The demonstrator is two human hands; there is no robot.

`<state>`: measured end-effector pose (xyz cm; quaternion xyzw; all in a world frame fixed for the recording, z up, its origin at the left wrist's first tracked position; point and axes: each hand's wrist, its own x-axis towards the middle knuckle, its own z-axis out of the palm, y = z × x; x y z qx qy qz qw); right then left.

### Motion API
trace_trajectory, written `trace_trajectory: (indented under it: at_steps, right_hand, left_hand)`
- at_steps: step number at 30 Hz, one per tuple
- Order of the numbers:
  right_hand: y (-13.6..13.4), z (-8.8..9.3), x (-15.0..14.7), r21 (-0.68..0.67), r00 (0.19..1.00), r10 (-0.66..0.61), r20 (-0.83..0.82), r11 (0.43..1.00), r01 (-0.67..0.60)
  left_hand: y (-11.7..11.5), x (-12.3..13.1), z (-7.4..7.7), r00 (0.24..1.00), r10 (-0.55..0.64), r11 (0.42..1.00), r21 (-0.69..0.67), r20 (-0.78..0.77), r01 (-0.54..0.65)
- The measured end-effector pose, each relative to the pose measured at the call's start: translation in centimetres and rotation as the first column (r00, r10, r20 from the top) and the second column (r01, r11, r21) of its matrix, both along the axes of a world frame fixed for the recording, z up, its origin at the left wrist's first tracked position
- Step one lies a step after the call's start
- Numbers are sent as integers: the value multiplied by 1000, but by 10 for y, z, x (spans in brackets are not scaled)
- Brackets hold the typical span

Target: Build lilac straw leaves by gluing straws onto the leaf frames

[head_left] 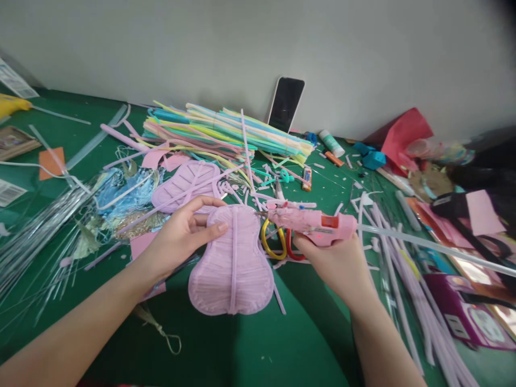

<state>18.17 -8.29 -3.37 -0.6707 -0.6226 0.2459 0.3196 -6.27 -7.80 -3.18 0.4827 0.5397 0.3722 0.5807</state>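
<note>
My left hand [193,231] pinches the upper left edge of a lilac, peanut-shaped craft piece [231,263], held up above the green table. A lilac strip runs down the middle of that piece. In my right hand [332,258] is a pink glue gun [312,224], its nozzle pointing left at the upper right edge of the craft piece. I cannot tell whether the nozzle touches it. A long clear glue stick [431,248] sticks out of the gun's back. Behind my left hand lies a second lilac shape [187,185] with strips across it.
A thick bundle of coloured pipe cleaners [226,134] lies at the back, before a phone [286,105] leaning on the wall. Scissors with yellow and red handles [274,252] lie under the gun. Lilac pipe cleaners [423,301] spread at right; silver strands [44,231] and blue tassels [124,188] lie left.
</note>
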Motion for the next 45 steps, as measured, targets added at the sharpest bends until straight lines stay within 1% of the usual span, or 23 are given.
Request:
trace_trajectory:
  at_steps: [11,22,35,45]
  right_hand:
    - [0,-1,1,17,1000,-3,9,1000,2]
    - [0,1,2,-2,1000,-3,10,1000,3]
    - [-2,0,3,-45,999,-9,53,999,12]
    - [-2,-2,5,-11,995,44,92,999,-43]
  left_hand:
    - [1,-1,-4,999,-9,1000,6,32,9]
    - [0,0,2,1000,13,1000,-11,4,-13]
    - [0,-2,0,998,41,999,-23,43,-40]
    - [0,-3,-2,995,58,998,-27,79,-56]
